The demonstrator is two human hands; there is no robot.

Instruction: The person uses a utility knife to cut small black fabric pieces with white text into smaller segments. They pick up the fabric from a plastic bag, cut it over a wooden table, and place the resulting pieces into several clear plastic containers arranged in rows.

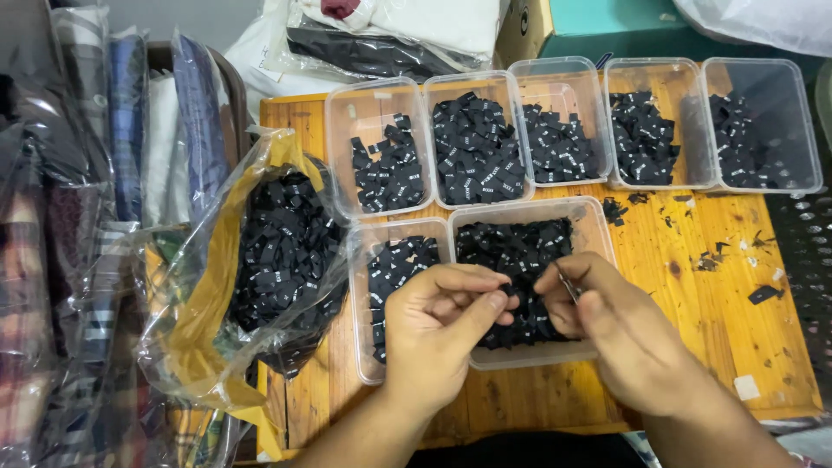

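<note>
At lower centre of the frame we see the left hand (433, 325) and right hand (611, 325), grips pinched on small black labels (511, 251) above a clear tub (598, 227).

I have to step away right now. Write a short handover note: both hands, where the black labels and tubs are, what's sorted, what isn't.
Left hand: pinching a small black label between thumb and fingers, over the front tubs.
Right hand: holding a thin metal tool, tweezers by the look of it, tip near the same label.
Tubs: five clear tubs in the back row and two in front, all on the wooden table, each holding black labels.
Done: all seven tubs have labels in them.
Left: the plastic bag to the left is full of black labels; a few loose scraps lie on the table at right.
</note>
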